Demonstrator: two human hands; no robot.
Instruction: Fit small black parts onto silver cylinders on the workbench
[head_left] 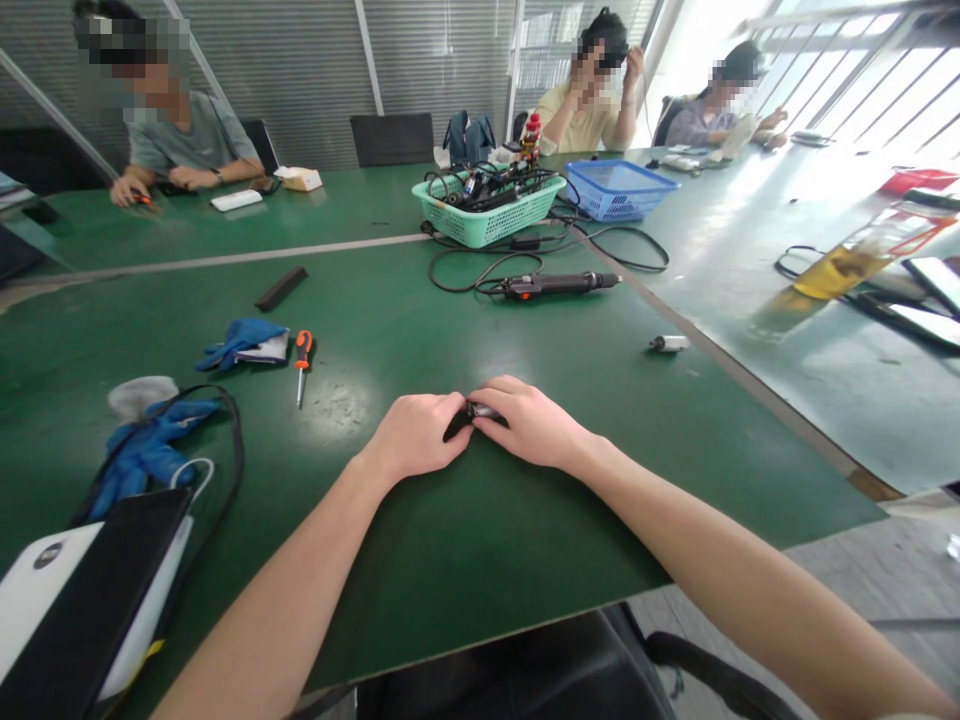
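Note:
My left hand and my right hand meet over the green table mat, near its middle. Between their fingertips they grip a small dark part with a shiny metal side, and my fingers hide most of it. A dark shadow or dark patch lies on the mat just left of it. The nearest loose tool is an orange-handled screwdriver, lying on the mat to the left of my hands, apart from them.
Blue gloves and a black bar lie ahead left. A corded electric screwdriver lies ahead, below a green basket of cables and a blue basket. Several seated people work around the table.

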